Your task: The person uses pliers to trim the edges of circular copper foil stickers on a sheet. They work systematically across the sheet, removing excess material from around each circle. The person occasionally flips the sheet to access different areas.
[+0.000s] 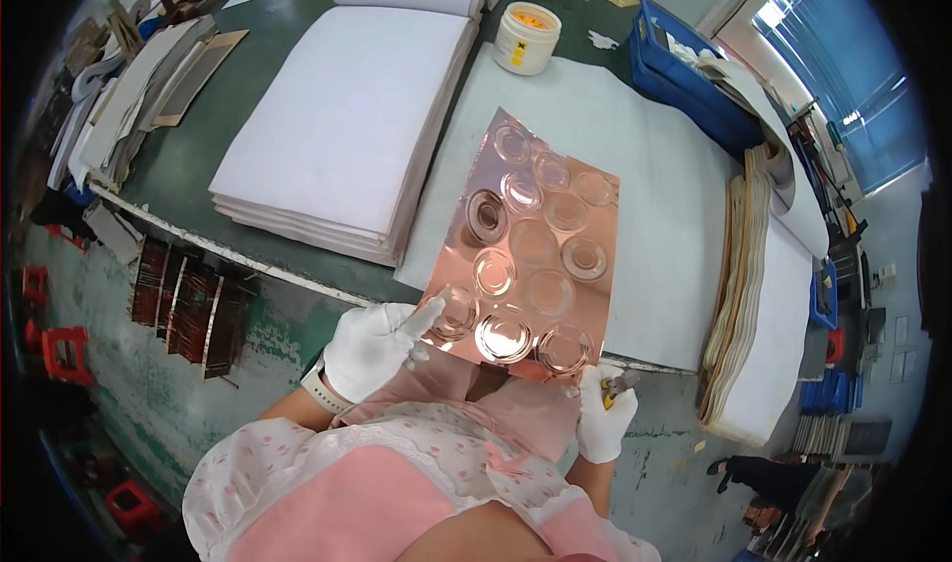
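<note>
A shiny copper-coloured sheet [534,245] with several round ring-shaped embossings is held tilted over the near edge of the table. My left hand [372,354], in a white glove, grips its lower left edge, thumb lying along the top face. At the lower right corner is my right hand [603,418], also white-gloved, its fingers closed round a small grey and yellow object [619,388] whose kind I cannot make out. Those fingers touch or nearly touch the corner. Beneath the sheet lies white paper [654,264] spread on the green table [297,227].
To the left lies a thick stack of white paper [337,116]. A white tub [528,38] with orange contents stands beyond the sheet. At the back right sits a blue bin [684,76], with layered paper stacks [739,294] nearer. Another person [793,483] is at the lower right.
</note>
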Motion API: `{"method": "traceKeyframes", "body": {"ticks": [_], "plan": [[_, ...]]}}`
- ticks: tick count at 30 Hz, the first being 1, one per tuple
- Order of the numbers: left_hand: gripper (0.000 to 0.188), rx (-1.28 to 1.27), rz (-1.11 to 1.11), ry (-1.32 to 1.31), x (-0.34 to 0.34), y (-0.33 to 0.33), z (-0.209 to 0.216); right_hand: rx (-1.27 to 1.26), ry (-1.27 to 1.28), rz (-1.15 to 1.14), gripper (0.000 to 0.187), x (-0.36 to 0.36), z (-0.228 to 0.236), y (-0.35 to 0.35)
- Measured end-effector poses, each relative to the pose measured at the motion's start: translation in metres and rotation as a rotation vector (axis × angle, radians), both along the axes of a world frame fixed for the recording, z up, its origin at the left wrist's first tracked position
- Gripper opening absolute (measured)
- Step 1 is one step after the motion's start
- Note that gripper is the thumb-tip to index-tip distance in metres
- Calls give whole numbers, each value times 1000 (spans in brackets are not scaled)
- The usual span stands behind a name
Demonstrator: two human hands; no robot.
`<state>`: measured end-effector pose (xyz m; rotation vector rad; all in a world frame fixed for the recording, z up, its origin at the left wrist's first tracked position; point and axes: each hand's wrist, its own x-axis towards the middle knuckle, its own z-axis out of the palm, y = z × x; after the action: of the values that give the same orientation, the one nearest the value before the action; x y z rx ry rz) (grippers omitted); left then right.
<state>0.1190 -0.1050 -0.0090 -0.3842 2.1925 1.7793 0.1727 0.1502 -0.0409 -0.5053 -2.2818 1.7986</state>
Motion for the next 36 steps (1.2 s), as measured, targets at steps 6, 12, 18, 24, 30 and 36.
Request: {"method": "traceKeyframes", "body": {"ticks": [6, 12, 18, 24, 30, 36], "plan": [[42, 145, -26, -69, -31, -22, 84, -389, 121, 1, 14, -29, 54, 11], [29, 181, 6, 355, -85, -63, 151, -481, 184, 392, 22, -106, 160, -29], [30, 222, 80, 664, -100, -104, 187, -469, 216, 517, 21, -139, 192, -71], [31, 22, 397, 1103, -92, -122, 183, -595, 245, 647, 20, -180, 194, -108], [32, 283, 277, 628, -62, -130, 200, -654, 162, 808, 17, -233, 207, -136], [50, 354, -23, -183, -22, -74, 174, -268, 168, 841, 20, -305, 212, -165]]}}
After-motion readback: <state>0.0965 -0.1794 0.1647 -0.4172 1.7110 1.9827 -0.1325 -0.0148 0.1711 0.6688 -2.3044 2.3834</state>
